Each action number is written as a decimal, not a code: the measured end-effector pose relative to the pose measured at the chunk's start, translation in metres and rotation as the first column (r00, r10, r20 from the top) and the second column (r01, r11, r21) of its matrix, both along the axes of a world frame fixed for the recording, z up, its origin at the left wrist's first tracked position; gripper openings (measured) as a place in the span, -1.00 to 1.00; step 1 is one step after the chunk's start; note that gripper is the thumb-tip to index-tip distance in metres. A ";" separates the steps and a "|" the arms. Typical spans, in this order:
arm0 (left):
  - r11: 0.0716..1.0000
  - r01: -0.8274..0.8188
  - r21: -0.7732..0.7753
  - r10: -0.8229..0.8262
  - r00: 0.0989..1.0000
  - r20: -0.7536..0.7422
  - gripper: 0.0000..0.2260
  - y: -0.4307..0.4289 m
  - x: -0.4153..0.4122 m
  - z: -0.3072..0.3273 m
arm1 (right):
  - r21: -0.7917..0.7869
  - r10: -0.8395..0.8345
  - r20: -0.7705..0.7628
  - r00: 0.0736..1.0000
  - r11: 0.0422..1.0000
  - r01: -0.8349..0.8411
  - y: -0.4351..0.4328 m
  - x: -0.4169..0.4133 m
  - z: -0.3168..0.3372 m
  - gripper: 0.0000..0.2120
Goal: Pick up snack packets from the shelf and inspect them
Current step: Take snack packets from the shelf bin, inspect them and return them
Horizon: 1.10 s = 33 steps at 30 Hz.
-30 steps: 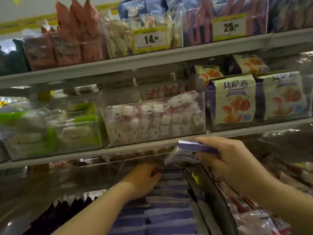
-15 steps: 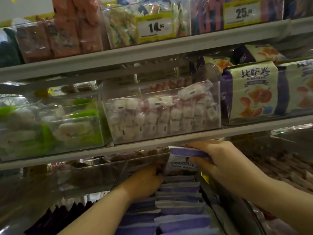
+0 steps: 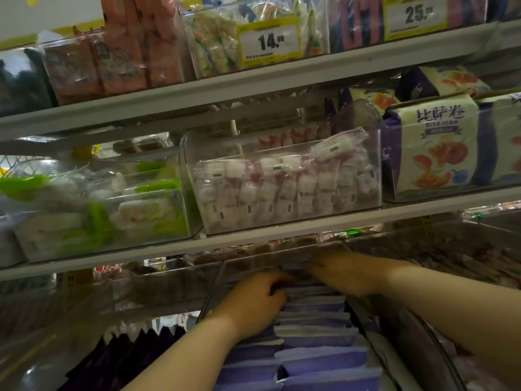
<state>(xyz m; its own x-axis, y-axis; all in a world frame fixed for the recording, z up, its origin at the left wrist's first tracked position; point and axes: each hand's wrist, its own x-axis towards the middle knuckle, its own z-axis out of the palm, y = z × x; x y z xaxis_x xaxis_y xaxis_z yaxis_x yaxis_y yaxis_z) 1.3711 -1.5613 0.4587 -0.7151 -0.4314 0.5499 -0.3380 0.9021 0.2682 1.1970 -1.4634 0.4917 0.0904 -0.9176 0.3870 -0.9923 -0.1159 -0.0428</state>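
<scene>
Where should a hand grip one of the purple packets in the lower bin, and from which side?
Pinch the top edge, coming from above and the front. The purple packets stand on edge, packed face to face in a row, so only their upper edges show; the clear bin walls off the sides. Both the left hand and right hand already reach in this way.

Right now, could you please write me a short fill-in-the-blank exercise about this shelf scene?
1. Both hands reach into the row of ____ coloured packets.
2. The price tag above the middle bin of white snacks reads ____.
3. The other price tag, further right, reads ____.

Missing words: purple; 14.90; 25
</scene>
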 end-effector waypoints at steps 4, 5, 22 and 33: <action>0.998 -0.055 -0.039 0.057 0.997 0.053 -0.73 0.003 -0.001 -0.001 | -0.094 -0.073 -0.091 0.993 0.994 0.064 -0.009 -0.007 0.009 -0.78; 0.997 -0.058 -0.049 0.061 0.997 0.057 -0.74 0.003 0.000 -0.001 | -0.086 -0.098 -0.117 0.988 0.992 0.088 -0.013 -0.008 0.011 -0.81; 0.995 -0.089 -0.042 0.093 0.991 0.100 -0.80 0.004 0.000 -0.001 | -0.188 -0.229 -0.236 0.944 0.964 0.187 -0.013 -0.006 0.012 -0.65; 0.971 -0.240 0.013 0.230 0.945 0.231 -0.70 0.030 0.018 0.008 | -0.461 -0.162 -0.107 0.981 0.882 0.095 0.082 0.018 -0.003 -0.69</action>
